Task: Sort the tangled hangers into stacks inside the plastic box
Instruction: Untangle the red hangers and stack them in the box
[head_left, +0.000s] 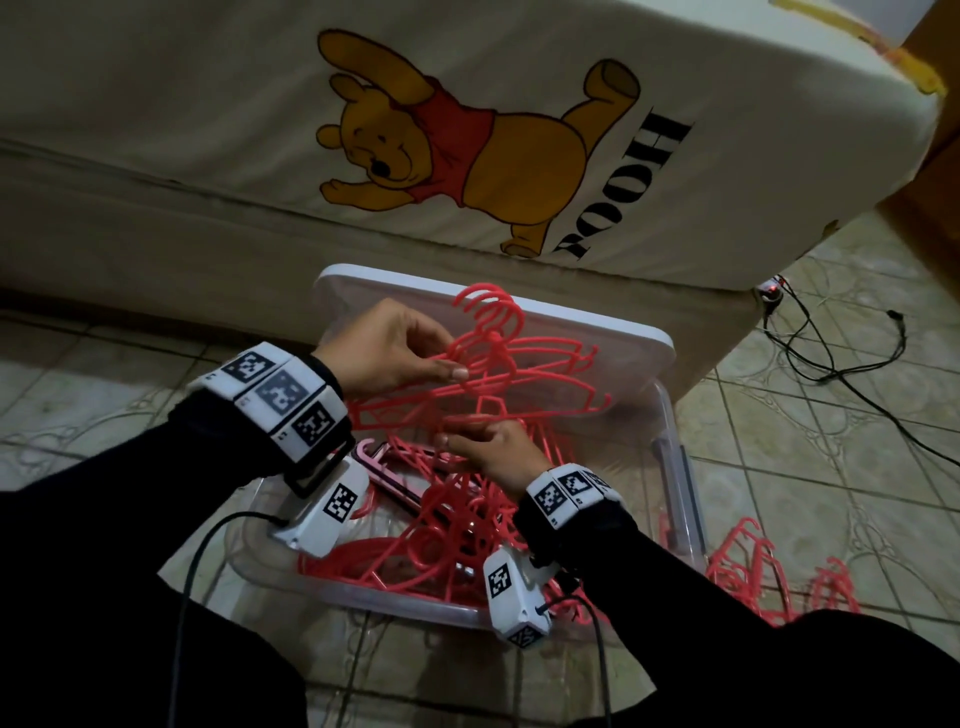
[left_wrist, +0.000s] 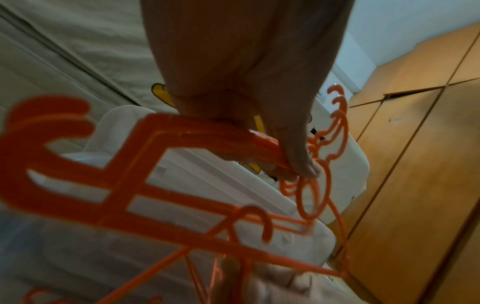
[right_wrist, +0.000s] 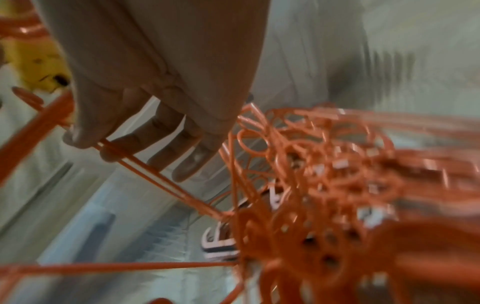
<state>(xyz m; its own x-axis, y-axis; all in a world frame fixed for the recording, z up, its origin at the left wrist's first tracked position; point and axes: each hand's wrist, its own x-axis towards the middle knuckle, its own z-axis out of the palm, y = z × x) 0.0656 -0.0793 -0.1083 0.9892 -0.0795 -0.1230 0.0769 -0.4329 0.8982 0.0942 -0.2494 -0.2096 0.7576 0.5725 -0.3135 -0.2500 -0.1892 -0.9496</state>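
Note:
My left hand (head_left: 448, 354) holds a small stack of red hangers (head_left: 524, 374) by the neck, lifted above the clear plastic box (head_left: 680, 483). In the left wrist view the fingers of my left hand (left_wrist: 293, 166) curl round the stacked bars of those red hangers (left_wrist: 187, 133). Just below, my right hand (head_left: 460, 441) pinches a thin lower bar of a red hanger. The right wrist view shows my right hand (right_wrist: 94, 146) with thumb and forefinger on that bar (right_wrist: 161, 176). A tangled heap of red hangers (head_left: 441, 545) fills the box, with a pale pink one (head_left: 387, 462) at its left.
The box's white lid (head_left: 613, 327) leans behind it against a mattress with a bear print (head_left: 415, 135). More red hangers (head_left: 753, 577) lie on the tiled floor to the right. Black cables (head_left: 857, 364) trail across the tiles; a wooden cabinet (left_wrist: 415, 154) stands at the far right.

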